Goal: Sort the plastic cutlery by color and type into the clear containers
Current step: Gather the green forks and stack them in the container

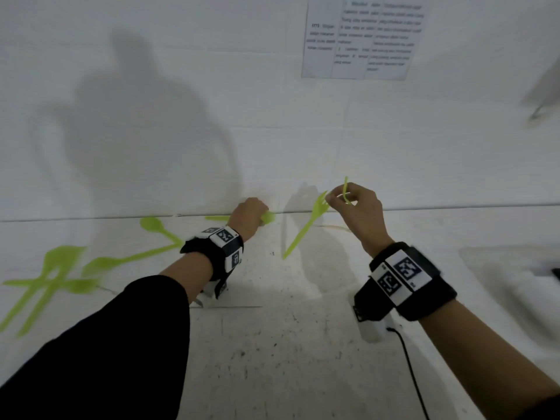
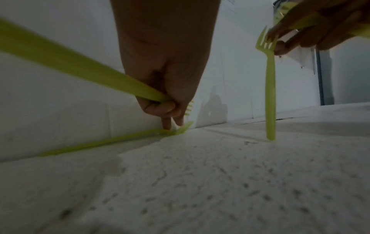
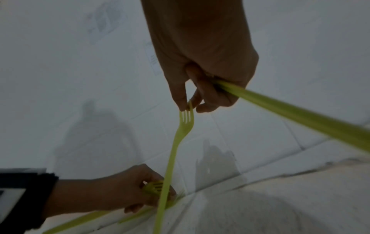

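Note:
My left hand [image 1: 253, 212] is down at the foot of the wall, gripping a green fork [image 2: 80, 68] whose tines [image 2: 189, 109] stick out past the knuckles. Two of its fingertips [image 2: 166, 126] touch another green utensil [image 2: 100, 143] lying along the wall base. My right hand [image 1: 336, 201] pinches a second green fork [image 1: 306, 228] by its tines; this fork hangs down with its handle end touching the floor. The same hand also holds a further green piece [image 3: 300, 114] in its palm. No clear container is plainly visible.
Several green spoons and forks [image 1: 60, 274] lie scattered on the floor at the left, with one spoon [image 1: 156, 226] nearer the wall. A printed sheet [image 1: 360, 37] hangs on the white tiled wall. A pale blurred object [image 1: 515, 268] sits at the right. A black cable [image 1: 409, 374] runs from the right wrist.

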Demonstrator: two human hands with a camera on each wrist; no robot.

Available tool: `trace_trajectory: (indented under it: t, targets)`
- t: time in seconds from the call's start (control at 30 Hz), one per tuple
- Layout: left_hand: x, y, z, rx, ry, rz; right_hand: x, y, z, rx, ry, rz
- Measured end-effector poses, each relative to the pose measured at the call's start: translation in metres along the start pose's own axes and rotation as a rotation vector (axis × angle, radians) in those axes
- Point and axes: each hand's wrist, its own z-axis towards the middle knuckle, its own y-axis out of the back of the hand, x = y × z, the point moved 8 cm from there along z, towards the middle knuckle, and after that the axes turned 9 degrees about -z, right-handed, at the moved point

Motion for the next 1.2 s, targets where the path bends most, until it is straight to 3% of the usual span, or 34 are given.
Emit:
trace_trajectory:
  t: [0.17,0.33,0.43,0.57,0.7,0.77,0.83,0.9,1.1,1.2]
  targets:
    - [0.018,-0.003,-0.008,0.006,0.091,0.029,0.004,-0.016,0.001,0.033,0.029,0.033]
    - [0.015,0.006,-0.023,0.089,-0.014,-0.13,0.01,-0.034,0.0,0.092,0.066,0.045]
    - [0.013,0.007,-0.031,0.156,-0.011,-0.081,0.016,-0.038,-0.001,0.092,0.084,0.067]
    - [0.012,0.011,-0.037,0.125,0.012,0.077,0.025,-0.046,-0.003,0.136,0.101,0.1]
    - [0.002,0.036,-0.047,0.023,0.073,-0.032,0.037,-0.055,-0.009,0.191,0.133,0.103]
    - [-0.008,0.053,-0.059,-0.021,0.095,-0.214,0.045,-0.061,-0.013,0.208,0.147,0.113]
    - [-0.019,0.062,-0.074,-0.022,0.093,-0.623,0.055,-0.07,-0.018,0.234,0.168,0.123]
    - [-0.024,0.068,-0.09,-0.024,0.106,-0.89,0.068,-0.08,-0.025,0.273,0.199,0.13]
    - [-0.013,0.058,-0.132,0.014,0.337,-1.632,0.106,-0.105,-0.041,0.301,0.266,0.113]
    - [-0.003,0.056,-0.151,0.006,0.373,-1.762,0.119,-0.121,-0.053,0.338,0.274,0.084]
